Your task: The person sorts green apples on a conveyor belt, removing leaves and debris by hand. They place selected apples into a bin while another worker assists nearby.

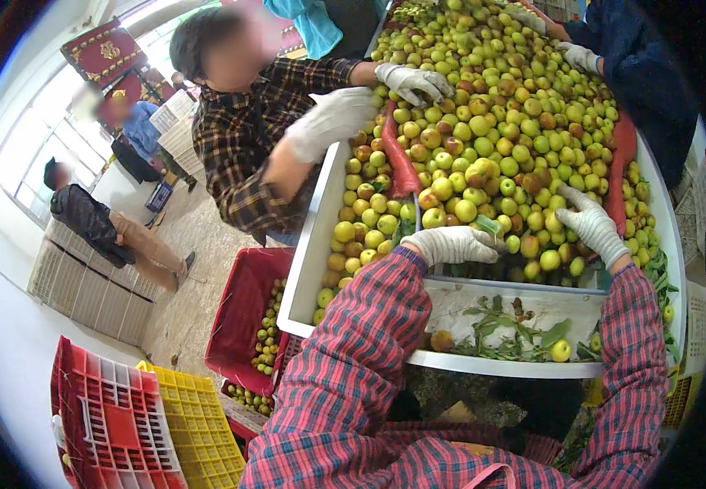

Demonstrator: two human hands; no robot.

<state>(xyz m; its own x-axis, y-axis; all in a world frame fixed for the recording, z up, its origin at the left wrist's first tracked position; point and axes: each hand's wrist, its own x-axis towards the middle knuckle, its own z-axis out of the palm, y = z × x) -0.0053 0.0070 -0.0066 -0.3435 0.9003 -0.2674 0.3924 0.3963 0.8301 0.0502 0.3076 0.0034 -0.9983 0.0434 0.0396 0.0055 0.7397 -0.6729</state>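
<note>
A deep heap of small green-yellow fruits with brown blushes point(481, 147), which look like jujubes, fills the sorting table before me. My left hand point(460, 244), in a white knitted glove, lies at the heap's near edge. A green leaf point(488, 225) shows just above its fingers, whose tips are blurred; whether they grip a fruit I cannot tell. My right hand point(594, 223), gloved alike, rests against fruits on the right, thumb and fingers apart. Between and below both hands, loose fruits sit at the metal edge point(511, 287) of the inner chute.
A white front trough point(438, 305) holds leaves and a few fruits. Red-wrapped dividers point(398, 153) separate side channels. At left, a co-worker's gloved hands point(414, 82) work over the heap; another's glove point(579, 58) is opposite. Red point(249, 293) and yellow crates point(197, 422) stand lower left.
</note>
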